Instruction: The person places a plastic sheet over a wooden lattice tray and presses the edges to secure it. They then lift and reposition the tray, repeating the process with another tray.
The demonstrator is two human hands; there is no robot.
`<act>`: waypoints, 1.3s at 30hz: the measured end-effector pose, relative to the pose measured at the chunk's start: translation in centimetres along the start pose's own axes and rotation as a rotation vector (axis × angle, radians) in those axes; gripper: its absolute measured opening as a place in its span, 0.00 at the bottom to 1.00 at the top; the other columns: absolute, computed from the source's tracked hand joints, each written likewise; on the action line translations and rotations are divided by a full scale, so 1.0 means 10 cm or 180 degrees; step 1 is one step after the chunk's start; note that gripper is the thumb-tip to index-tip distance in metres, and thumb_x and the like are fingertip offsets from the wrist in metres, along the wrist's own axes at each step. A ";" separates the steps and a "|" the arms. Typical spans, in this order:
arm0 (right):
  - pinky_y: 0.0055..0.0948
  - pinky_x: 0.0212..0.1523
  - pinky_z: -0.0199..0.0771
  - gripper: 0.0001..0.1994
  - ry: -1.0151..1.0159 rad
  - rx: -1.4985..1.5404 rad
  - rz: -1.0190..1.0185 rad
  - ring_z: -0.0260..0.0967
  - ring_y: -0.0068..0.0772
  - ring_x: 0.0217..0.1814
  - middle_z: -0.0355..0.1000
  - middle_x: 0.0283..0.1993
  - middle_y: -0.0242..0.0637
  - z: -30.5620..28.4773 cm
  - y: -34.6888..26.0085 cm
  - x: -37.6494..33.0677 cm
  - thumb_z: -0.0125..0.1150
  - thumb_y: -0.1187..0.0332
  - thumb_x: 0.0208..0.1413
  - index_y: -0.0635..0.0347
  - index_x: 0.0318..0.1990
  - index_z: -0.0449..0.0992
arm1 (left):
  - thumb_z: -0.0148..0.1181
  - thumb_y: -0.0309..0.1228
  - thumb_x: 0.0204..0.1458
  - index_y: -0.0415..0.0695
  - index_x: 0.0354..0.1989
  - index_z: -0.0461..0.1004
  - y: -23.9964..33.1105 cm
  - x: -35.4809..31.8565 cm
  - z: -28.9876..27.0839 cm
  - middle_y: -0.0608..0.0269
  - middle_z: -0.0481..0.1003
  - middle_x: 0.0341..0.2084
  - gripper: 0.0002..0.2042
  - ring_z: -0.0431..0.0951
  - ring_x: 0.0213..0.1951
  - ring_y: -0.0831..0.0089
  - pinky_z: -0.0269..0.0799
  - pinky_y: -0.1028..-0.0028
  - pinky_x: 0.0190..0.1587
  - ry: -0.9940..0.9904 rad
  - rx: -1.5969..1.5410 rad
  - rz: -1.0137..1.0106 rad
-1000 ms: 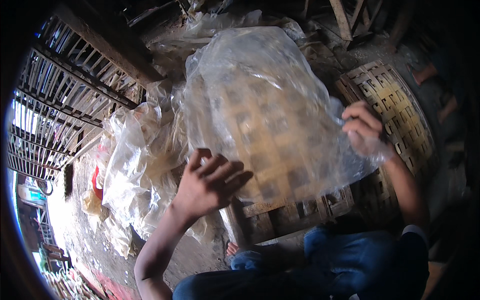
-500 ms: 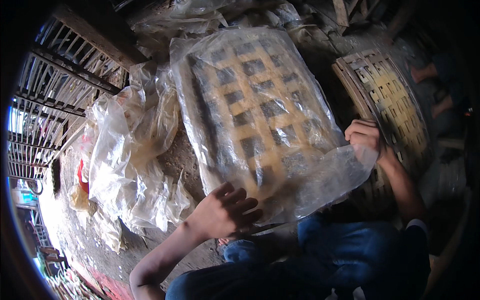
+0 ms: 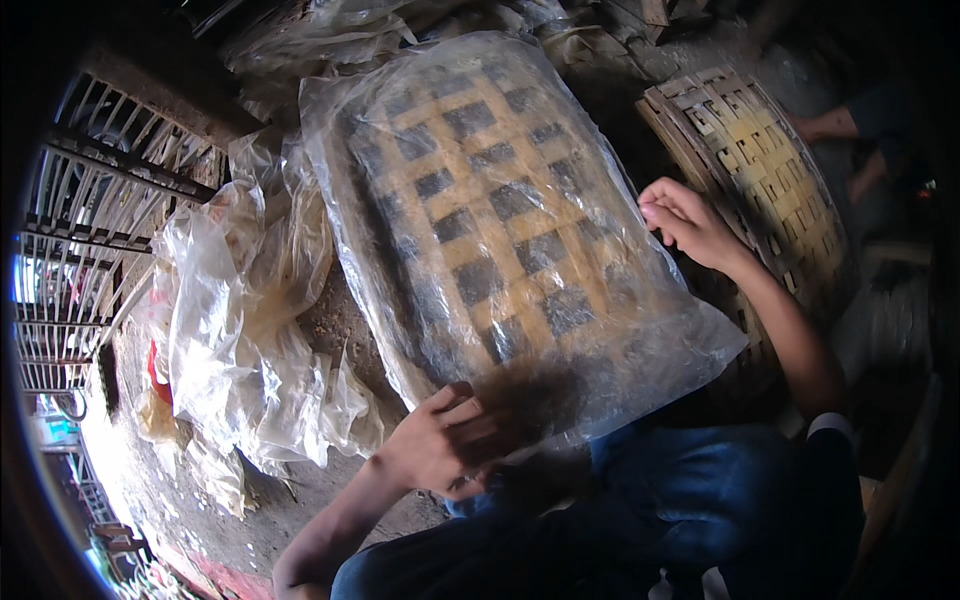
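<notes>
A woven bamboo tray (image 3: 497,205) with wide square gaps lies inside a clear plastic bag (image 3: 660,345), tilted in front of my knees. My left hand (image 3: 440,440) is closed on the bag's near left edge, its fingers curled and partly in shadow. At the bag's right side, my right hand (image 3: 692,225) has bent fingers and thumb pinched at the plastic edge. The bag's near right corner hangs loose over my leg. How much plastic either hand grips is partly hidden.
Crumpled clear plastic (image 3: 250,320) lies on the floor to the left, beside a slatted wall (image 3: 110,240). A tightly woven bamboo panel (image 3: 765,165) leans at the right. Another person's bare limbs (image 3: 835,125) show at the far right. More plastic sheets (image 3: 350,40) lie behind.
My right hand has let go of the bag's near right corner and moved up along its right side. The bagged tray appears shifted slightly left and up; my left hand stays near the same edge.
</notes>
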State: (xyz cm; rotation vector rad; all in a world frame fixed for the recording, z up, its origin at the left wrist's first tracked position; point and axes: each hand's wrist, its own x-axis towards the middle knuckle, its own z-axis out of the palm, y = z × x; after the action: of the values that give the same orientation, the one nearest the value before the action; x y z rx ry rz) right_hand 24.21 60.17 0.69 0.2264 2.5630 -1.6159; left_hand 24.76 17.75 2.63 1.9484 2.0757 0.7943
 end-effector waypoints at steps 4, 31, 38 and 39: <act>0.23 0.30 0.64 0.15 0.0065 -0.0699 -0.0245 0.63 0.17 0.26 0.69 0.25 0.28 0.11 0.09 0.13 0.67 0.63 0.59 0.61 0.45 0.71 | 0.56 0.38 0.47 0.46 0.39 0.83 -0.01 -0.07 0.03 0.59 0.79 0.47 0.15 0.75 0.52 0.61 0.70 0.57 0.57 -0.0120 -0.0072 0.0113; 0.45 0.62 0.65 0.26 0.1582 -0.3076 0.0345 0.64 0.47 0.63 0.65 0.61 0.46 -0.68 0.88 0.14 0.67 0.56 0.57 0.58 0.59 0.69 | 0.55 0.56 0.54 0.46 0.72 0.57 -0.29 0.04 -0.02 0.43 0.53 0.72 0.40 0.48 0.74 0.40 0.35 0.41 0.74 -0.0492 0.1360 -0.1897; 0.51 0.69 0.56 0.30 0.1825 -0.3193 0.0960 0.56 0.48 0.67 0.63 0.63 0.42 -1.06 1.09 -0.20 0.66 0.50 0.55 0.54 0.61 0.70 | 0.48 0.62 0.57 0.44 0.71 0.58 -0.21 -0.04 -0.01 0.42 0.52 0.72 0.41 0.46 0.74 0.40 0.33 0.41 0.73 -0.0606 0.1198 -0.2128; 0.50 0.68 0.56 0.30 0.1856 -0.3247 0.0973 0.56 0.47 0.68 0.62 0.63 0.40 -1.07 1.12 -0.18 0.66 0.49 0.55 0.52 0.61 0.71 | 0.47 0.63 0.57 0.44 0.71 0.58 -0.22 -0.04 -0.02 0.41 0.52 0.72 0.41 0.46 0.74 0.39 0.34 0.41 0.73 -0.0583 0.1186 -0.2101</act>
State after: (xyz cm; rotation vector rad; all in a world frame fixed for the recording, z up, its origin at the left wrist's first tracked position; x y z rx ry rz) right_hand 27.96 74.42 -4.33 1.0009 3.1388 -0.0154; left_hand 22.83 17.31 1.65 1.2392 2.6321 0.0940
